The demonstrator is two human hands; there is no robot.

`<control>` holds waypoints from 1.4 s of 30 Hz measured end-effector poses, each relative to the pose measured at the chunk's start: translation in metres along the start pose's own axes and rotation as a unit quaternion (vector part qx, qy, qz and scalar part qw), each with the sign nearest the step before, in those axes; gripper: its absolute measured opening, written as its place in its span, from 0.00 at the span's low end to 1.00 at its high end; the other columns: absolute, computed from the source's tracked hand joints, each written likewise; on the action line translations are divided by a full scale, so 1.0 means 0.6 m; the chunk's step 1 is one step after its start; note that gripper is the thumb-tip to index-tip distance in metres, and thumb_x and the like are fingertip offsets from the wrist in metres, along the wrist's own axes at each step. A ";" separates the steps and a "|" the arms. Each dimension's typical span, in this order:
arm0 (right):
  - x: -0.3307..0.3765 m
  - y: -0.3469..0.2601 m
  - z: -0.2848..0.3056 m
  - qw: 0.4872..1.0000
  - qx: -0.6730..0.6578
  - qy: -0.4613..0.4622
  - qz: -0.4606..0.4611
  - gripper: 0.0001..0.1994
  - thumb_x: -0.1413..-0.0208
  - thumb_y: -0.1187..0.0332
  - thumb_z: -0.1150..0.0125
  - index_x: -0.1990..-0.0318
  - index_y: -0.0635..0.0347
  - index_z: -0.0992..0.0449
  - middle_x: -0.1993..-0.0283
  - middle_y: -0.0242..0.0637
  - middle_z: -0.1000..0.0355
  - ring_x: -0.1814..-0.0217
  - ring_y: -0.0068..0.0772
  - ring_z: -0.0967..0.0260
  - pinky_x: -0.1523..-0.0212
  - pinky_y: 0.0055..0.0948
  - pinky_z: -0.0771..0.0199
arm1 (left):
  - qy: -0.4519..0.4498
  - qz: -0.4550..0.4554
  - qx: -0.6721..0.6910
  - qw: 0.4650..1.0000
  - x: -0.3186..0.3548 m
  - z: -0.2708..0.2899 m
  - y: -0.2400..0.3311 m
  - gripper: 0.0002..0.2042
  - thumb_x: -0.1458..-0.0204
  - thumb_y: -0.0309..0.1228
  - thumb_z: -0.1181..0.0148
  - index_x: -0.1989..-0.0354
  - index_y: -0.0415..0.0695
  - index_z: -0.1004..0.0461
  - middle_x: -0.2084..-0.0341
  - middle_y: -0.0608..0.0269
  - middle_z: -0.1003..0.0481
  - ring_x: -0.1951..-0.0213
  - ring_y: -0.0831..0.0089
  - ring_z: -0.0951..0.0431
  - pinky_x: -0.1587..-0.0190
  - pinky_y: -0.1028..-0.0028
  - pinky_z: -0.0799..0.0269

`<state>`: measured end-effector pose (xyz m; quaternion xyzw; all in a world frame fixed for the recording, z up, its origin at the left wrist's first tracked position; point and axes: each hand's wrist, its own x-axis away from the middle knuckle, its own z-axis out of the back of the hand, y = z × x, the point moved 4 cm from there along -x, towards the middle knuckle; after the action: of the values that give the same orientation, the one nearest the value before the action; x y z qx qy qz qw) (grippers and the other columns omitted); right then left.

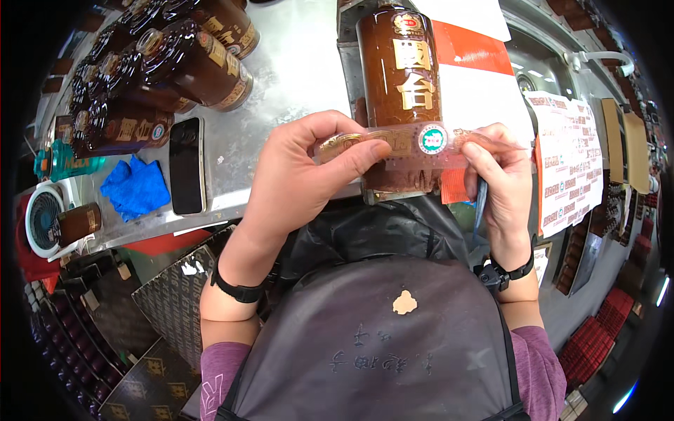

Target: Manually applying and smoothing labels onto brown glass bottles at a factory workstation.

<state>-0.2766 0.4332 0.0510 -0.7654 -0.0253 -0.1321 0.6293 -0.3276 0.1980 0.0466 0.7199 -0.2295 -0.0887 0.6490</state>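
- Apparently, we are lining up the clear label strip [408,147] over the lower part of the bottle [400,77]; the next move is likely calling for level ends.
- Our left hand [298,165] and right hand [504,177] are pinching its two ends, fingers drawn together.
- The strip is running left to right, crosswise to the bottle, whose neck is pointing away from us.

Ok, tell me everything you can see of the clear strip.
The clear strip looks like thin, glossy plastic film, with gold print and a round green-and-white emblem right of its middle. It runs roughly level between the left hand, whose thumb lies across its face, and the right hand, in front of the brown bottle. Whether it touches the bottle, I can't tell.
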 end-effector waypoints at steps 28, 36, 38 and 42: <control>-0.035 0.045 0.011 0.998 -0.039 -0.039 -0.033 0.05 0.43 0.74 0.33 0.61 0.62 0.21 0.64 0.30 0.22 0.63 0.15 0.28 0.61 0.16 0.30 | 0.090 0.047 0.138 0.985 -0.015 -0.003 -0.072 0.06 0.43 0.29 0.34 0.63 0.40 0.22 0.69 0.73 0.22 0.68 0.90 0.30 0.65 0.86 0.36; -0.039 0.048 0.012 0.997 -0.048 -0.041 -0.039 0.08 0.43 0.74 0.32 0.57 0.64 0.20 0.62 0.34 0.20 0.62 0.16 0.25 0.60 0.17 0.27 | 0.092 0.042 0.145 0.984 -0.018 -0.007 -0.077 0.05 0.43 0.27 0.34 0.63 0.40 0.22 0.68 0.72 0.22 0.67 0.89 0.29 0.64 0.85 0.34; -0.039 0.048 0.012 0.997 -0.045 -0.043 -0.037 0.08 0.43 0.74 0.32 0.58 0.64 0.20 0.62 0.34 0.20 0.62 0.16 0.25 0.60 0.18 0.26 | 0.089 0.042 0.147 0.984 -0.018 -0.006 -0.078 0.04 0.43 0.27 0.34 0.63 0.40 0.22 0.68 0.72 0.22 0.66 0.89 0.28 0.64 0.85 0.33; -0.039 0.047 0.008 0.996 -0.059 -0.048 -0.042 0.07 0.43 0.74 0.32 0.58 0.64 0.20 0.61 0.34 0.20 0.62 0.17 0.25 0.59 0.18 0.26 | 0.092 0.036 0.145 0.984 -0.019 -0.008 -0.080 0.04 0.42 0.26 0.35 0.63 0.40 0.23 0.67 0.70 0.21 0.66 0.88 0.27 0.63 0.85 0.32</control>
<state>-0.2927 0.4351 0.0179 -0.8052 -0.0797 -0.1230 0.5747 -0.3254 0.2098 -0.0016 0.8028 -0.2048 0.0354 0.5588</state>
